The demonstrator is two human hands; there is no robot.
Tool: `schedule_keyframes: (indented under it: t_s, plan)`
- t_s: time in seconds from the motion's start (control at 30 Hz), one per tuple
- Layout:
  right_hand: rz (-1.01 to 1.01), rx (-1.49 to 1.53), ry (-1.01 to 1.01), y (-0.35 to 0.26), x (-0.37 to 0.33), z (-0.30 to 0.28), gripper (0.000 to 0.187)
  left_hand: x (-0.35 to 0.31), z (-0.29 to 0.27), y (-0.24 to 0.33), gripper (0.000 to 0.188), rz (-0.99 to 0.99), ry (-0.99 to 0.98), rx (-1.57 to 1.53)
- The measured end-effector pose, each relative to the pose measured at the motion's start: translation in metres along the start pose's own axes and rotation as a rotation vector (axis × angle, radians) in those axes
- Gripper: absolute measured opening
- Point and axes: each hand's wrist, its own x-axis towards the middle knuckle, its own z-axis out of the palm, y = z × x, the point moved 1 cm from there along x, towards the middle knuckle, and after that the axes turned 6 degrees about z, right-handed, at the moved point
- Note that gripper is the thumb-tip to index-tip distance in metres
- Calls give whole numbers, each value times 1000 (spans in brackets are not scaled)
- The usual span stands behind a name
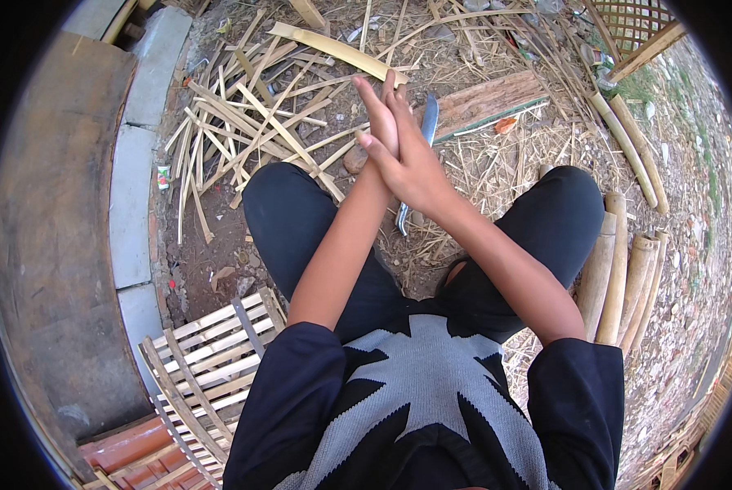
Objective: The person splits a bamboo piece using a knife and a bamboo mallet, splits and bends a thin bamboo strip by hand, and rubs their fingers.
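My left hand and my right hand are pressed against each other, palm to palm, in front of my knees. The fingers of both are stretched out and point away from me. Nothing shows between the palms, though their inner faces are mostly hidden. Just beyond my right hand is a large knife with a broad grey blade, its handle end toward me; my hand and wrist cover its middle. Past my fingertips lies a wide split bamboo strip.
A loose pile of thin bamboo strips spreads at the far left. A wooden plank lies ahead. Several bamboo poles rest beside my right knee. At my left stand a slatted bamboo frame and a concrete edge.
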Motion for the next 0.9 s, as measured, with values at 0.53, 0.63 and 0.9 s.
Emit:
schedule_keyframes:
  t_s: [0.53, 0.63, 0.9]
  plan:
    - [308, 476, 137, -4, 10, -37, 93, -46, 54, -4, 92, 363, -347, 381]
    - [274, 490, 306, 1, 15, -49, 92, -50, 51, -12, 84, 314, -468, 383]
    - [229, 672, 475, -4, 31, -75, 87, -67, 58, -9, 83, 337, -617, 343]
